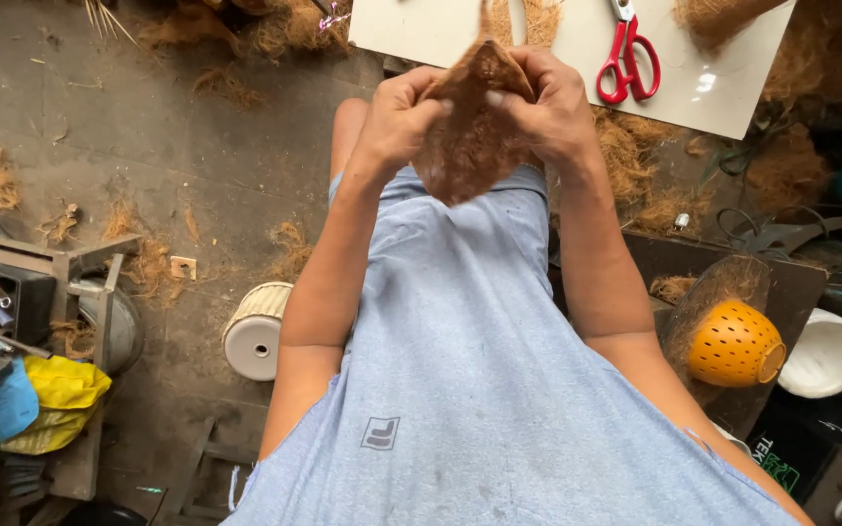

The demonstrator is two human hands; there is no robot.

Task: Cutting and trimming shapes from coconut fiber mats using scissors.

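Both my hands grip a brown fibrous sheet of coconut husk (468, 146) over my lap. My left hand (397, 122) clasps its left edge with fingers curled over the top. My right hand (550, 109) pinches the right edge, thumb against the front. The sheet tapers to a point at the top and hangs down over my blue shirt. Behind my hands lies a white board (577, 44) with red-handled scissors (630, 60) on it.
Loose husk fibre (635, 166) litters the concrete floor. A white spool (255, 331) lies at the left of my lap, metal tools (80, 292) and a yellow bag (62, 385) farther left. An orange perforated bowl (733, 343) and a white bowl (822, 358) sit at the right.
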